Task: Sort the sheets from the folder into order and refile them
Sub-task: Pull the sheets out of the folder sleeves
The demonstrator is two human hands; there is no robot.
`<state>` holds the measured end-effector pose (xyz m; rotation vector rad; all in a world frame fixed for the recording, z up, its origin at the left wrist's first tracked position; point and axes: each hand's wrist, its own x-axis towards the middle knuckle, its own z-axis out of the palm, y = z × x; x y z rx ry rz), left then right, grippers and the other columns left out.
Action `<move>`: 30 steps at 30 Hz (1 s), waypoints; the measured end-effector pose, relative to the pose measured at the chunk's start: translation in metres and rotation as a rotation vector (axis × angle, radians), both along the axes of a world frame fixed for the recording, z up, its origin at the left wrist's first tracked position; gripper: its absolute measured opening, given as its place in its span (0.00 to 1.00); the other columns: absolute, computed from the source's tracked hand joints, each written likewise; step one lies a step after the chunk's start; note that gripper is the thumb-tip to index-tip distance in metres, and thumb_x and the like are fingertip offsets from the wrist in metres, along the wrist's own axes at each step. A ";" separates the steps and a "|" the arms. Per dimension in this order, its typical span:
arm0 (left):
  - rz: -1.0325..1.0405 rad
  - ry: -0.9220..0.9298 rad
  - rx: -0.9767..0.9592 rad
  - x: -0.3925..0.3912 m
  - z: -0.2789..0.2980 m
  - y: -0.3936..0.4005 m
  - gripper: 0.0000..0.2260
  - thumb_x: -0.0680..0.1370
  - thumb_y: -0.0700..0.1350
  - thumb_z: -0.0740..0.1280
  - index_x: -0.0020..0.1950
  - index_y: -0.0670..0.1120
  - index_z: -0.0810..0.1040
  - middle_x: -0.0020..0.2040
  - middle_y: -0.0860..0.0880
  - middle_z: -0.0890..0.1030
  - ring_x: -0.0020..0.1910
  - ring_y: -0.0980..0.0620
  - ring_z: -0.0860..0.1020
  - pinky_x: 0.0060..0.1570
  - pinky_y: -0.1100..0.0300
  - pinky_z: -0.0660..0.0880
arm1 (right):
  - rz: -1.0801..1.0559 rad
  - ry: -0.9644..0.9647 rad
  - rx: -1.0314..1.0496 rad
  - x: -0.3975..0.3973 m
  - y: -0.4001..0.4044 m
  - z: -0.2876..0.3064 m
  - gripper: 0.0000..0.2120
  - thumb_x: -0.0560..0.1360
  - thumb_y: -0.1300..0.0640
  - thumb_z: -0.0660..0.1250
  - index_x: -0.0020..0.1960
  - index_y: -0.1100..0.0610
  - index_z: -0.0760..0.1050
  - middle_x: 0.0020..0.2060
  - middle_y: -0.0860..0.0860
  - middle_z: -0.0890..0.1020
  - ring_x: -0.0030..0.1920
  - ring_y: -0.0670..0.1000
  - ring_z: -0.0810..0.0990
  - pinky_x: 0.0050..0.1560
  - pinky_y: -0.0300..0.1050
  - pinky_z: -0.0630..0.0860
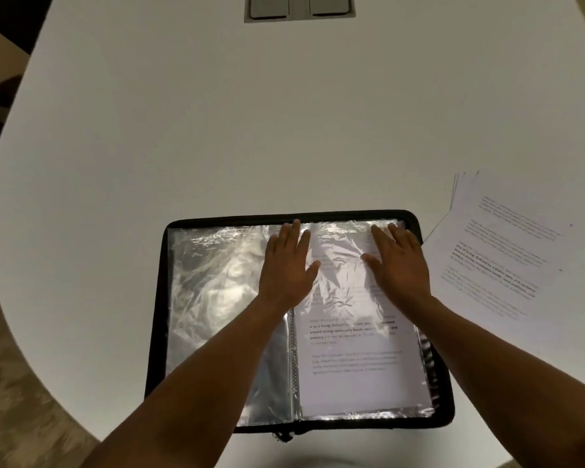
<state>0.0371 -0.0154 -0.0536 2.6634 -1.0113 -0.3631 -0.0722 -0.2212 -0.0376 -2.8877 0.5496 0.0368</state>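
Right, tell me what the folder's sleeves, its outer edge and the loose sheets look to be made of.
Sleeves: thin clear plastic, glossy; crinkled, with glare.
Outer edge: black, matte, probably fabric with a zip; too blurred to confirm.
Loose sheets: white matte paper with printed text.

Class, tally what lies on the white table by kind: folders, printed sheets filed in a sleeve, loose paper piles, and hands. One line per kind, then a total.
Folder: 1
Filed sheet: 1
Loose paper pile: 1
Hands, left hand and right hand: 2
Total: 5
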 end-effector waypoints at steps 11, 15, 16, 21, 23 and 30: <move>-0.083 -0.087 -0.356 0.010 0.008 -0.016 0.06 0.71 0.38 0.69 0.47 0.44 0.82 0.49 0.46 0.79 0.52 0.46 0.76 0.58 0.52 0.70 | 0.567 -0.230 -0.127 0.000 0.012 0.010 0.04 0.72 0.61 0.70 0.47 0.57 0.80 0.43 0.55 0.84 0.47 0.55 0.82 0.68 0.53 0.68; -0.076 -0.081 -0.312 0.009 0.009 -0.017 0.11 0.72 0.39 0.70 0.54 0.43 0.81 0.56 0.45 0.81 0.57 0.46 0.77 0.60 0.49 0.72 | 0.377 -0.099 -0.151 0.000 -0.001 0.007 0.17 0.74 0.55 0.71 0.61 0.59 0.77 0.57 0.58 0.82 0.59 0.58 0.80 0.70 0.53 0.63; -0.074 -0.086 -0.271 0.008 0.010 -0.018 0.15 0.73 0.39 0.70 0.59 0.42 0.79 0.59 0.44 0.80 0.60 0.44 0.76 0.62 0.48 0.71 | 0.272 -0.030 -0.152 0.000 -0.004 0.005 0.23 0.76 0.51 0.69 0.67 0.60 0.73 0.64 0.59 0.78 0.66 0.59 0.75 0.71 0.53 0.60; -0.125 -0.202 -0.212 0.003 0.012 -0.020 0.18 0.70 0.36 0.74 0.59 0.42 0.80 0.54 0.44 0.83 0.53 0.44 0.81 0.60 0.48 0.73 | 0.170 -0.029 -0.104 -0.005 -0.006 -0.007 0.19 0.82 0.54 0.59 0.69 0.60 0.72 0.64 0.60 0.78 0.68 0.59 0.73 0.73 0.54 0.61; -0.113 -0.199 -0.226 0.001 0.015 -0.021 0.20 0.68 0.35 0.75 0.60 0.41 0.79 0.49 0.45 0.84 0.48 0.45 0.81 0.57 0.49 0.75 | 0.185 -0.109 -0.077 -0.007 -0.003 -0.007 0.18 0.77 0.60 0.68 0.66 0.59 0.75 0.58 0.60 0.82 0.62 0.61 0.77 0.69 0.54 0.67; -0.110 -0.106 -0.132 0.010 0.021 -0.028 0.13 0.70 0.37 0.70 0.54 0.45 0.81 0.46 0.47 0.75 0.47 0.46 0.74 0.46 0.54 0.71 | 0.580 -0.126 -0.127 0.006 0.011 0.011 0.08 0.69 0.60 0.72 0.48 0.58 0.82 0.36 0.52 0.79 0.40 0.53 0.75 0.49 0.48 0.72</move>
